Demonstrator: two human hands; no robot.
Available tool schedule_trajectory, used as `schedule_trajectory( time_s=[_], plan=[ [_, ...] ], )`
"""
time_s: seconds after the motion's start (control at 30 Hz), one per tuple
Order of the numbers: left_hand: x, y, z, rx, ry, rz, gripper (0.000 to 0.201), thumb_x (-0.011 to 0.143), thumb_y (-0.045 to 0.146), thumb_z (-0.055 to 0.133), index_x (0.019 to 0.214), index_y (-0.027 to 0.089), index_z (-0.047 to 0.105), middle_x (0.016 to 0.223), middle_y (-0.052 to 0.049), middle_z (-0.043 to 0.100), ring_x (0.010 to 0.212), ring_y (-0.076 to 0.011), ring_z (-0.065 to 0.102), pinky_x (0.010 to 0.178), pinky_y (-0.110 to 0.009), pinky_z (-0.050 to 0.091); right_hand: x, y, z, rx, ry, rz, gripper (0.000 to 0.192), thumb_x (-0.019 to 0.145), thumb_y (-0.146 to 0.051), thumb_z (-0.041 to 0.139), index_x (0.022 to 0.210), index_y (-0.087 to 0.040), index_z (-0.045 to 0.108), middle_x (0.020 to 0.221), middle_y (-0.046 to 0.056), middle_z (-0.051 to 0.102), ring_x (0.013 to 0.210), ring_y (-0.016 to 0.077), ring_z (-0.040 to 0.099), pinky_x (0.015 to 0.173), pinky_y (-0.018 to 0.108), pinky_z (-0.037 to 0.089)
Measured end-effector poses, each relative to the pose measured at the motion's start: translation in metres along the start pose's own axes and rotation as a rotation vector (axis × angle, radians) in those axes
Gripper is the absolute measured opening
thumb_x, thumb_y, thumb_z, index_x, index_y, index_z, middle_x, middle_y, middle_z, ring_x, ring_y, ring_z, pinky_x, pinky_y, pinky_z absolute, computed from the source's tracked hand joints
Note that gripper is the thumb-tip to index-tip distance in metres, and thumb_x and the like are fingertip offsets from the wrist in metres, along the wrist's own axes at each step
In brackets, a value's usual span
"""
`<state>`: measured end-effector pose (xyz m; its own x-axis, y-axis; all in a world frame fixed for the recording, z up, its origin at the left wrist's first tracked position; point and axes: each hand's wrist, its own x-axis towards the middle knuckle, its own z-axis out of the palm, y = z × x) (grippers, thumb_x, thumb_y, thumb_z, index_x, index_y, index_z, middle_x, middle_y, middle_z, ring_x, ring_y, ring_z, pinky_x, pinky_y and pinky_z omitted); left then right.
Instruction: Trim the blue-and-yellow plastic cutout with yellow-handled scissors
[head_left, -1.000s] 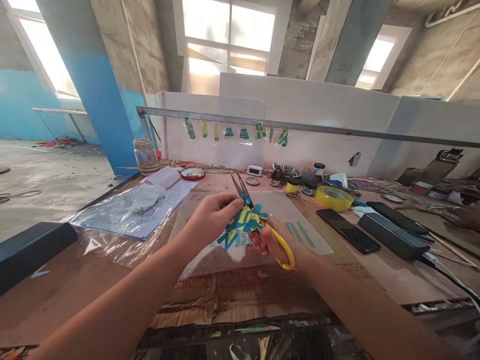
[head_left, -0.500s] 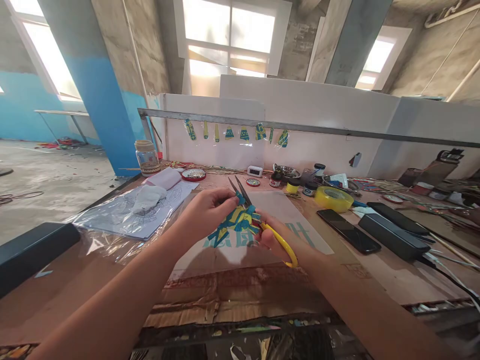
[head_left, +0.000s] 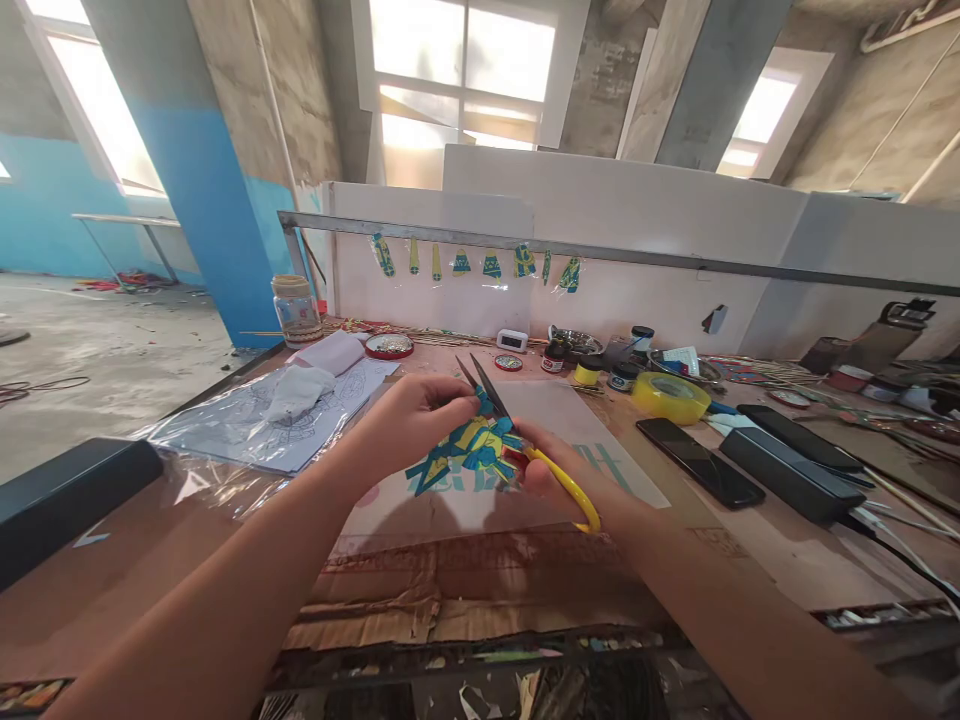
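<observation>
Where the brown workbench [head_left: 187, 560] meets its near edge, torn cardboard [head_left: 420, 590] covers it. Above this, the left hand [head_left: 412, 420] pinches a blue-and-yellow cutout [head_left: 465, 452], while the right hand [head_left: 559, 478] grips yellow-handled scissors [head_left: 559, 480], blades parted at the cutout's top. Beneath lies a pale sheet [head_left: 570, 425] with teal characters, mostly covered and unreadable. Further right sit a dark phone [head_left: 701, 462] and yellow tape roll [head_left: 670, 397]. Beyond, small cutouts [head_left: 487, 262] hang from a rail against a white partition; concrete walls, a blue pillar and bright windows follow.
</observation>
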<state>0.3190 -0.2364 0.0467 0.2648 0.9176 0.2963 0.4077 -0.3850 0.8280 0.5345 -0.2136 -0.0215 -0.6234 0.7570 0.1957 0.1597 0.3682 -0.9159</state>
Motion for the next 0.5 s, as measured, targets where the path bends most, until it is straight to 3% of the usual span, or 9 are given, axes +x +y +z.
schedule_trajectory(
  time_s=[0.3, 0.5],
  plan=[
    [0.0002, 0.0005, -0.0051, -0.072, -0.104, -0.051, 0.029, 0.084, 0.043, 0.06, 0.073, 0.018, 0.069, 0.068, -0.001, 0.066, 0.062, -0.0155, 0.059, 0.053, -0.024, 0.045, -0.0027, -0.0005, -0.0024, 0.074, -0.002, -0.018, 0.085, 0.059, -0.094, 0.059, 0.104, -0.022, 0.055, 0.091, 0.005, 0.052, 0.076, 0.0163, 0.047, 0.063, 0.028, 0.044],
    [0.0, -0.0014, -0.0007, -0.084, -0.113, -0.039, 0.026, 0.086, 0.039, 0.06, 0.077, 0.017, 0.071, 0.072, -0.001, 0.066, 0.065, -0.0149, 0.057, 0.054, -0.023, 0.043, -0.0005, -0.0051, 0.0032, 0.096, 0.017, -0.011, 0.083, 0.061, -0.092, 0.06, 0.104, -0.022, 0.051, 0.09, 0.003, 0.051, 0.08, 0.0168, 0.05, 0.069, 0.029, 0.046]
  ],
)
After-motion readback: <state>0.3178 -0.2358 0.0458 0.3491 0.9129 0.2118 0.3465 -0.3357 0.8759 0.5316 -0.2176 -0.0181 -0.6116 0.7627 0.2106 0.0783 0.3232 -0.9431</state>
